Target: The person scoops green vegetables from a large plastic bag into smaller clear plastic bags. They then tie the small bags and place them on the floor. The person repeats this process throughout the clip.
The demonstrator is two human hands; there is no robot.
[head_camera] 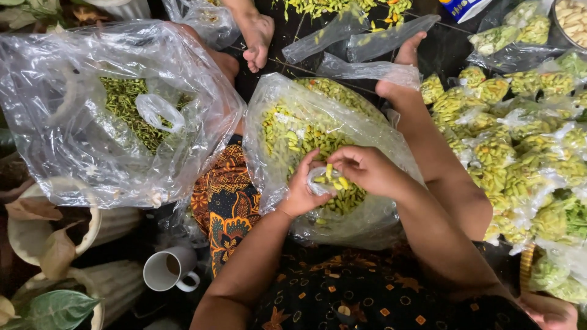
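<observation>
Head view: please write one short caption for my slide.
Left hand holds a small clear bag while right hand drops yellow-green buds in.

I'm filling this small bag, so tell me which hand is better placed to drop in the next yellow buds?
Probably the right hand: its fingertips pinch yellow-green buds just above the small clear bag. The left hand is occupied holding that bag over the big bag.

You have a big clear plastic bag of yellow-green buds (pixel 318 140) in your lap, another clear bag of darker green buds (pixel 116 110) to your left, many small filled clear packets (pixel 520 159) piled on your right, and a blue-and-white carton (pixel 461 7) at top.
</observation>
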